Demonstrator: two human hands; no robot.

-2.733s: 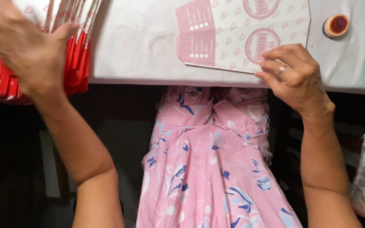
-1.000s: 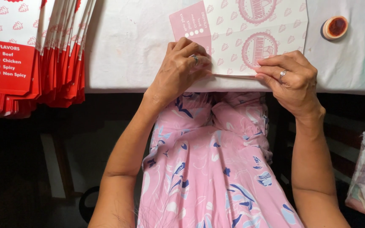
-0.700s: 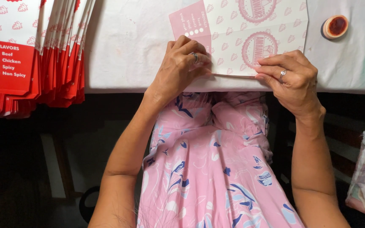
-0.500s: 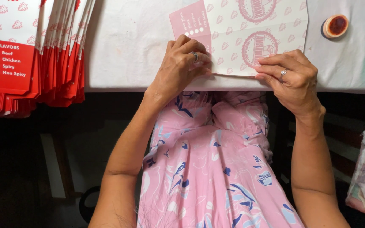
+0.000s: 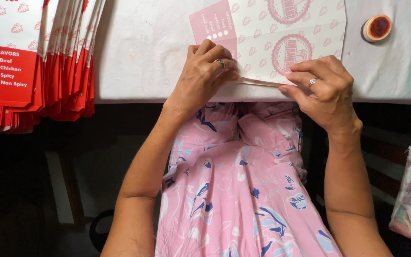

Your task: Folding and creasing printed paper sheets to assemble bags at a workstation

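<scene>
white-covered table (image 5: 143, 57) at its near edge: left hand (image 5: 200, 78) and right hand (image 5: 322, 88) both pinch the lower edge of a flat pink-printed carton sheet (image 5: 286, 33), red-and-white carton stack (image 5: 29, 57) left, small round red pot (image 5: 376, 27) beyond.

stack of red-and-white cartons (image 5: 34, 62), small round pot (image 5: 376, 27), white table cover (image 5: 139, 52)

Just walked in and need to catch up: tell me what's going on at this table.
A person seated at a white-covered table presses both hands on the near edge of a flat pale pink printed sheet. The left hand pinches the edge near the pink panel; the right hand holds it further right. A stack of red-and-white flat cartons lies to the left, a small round pot at the far right.
</scene>
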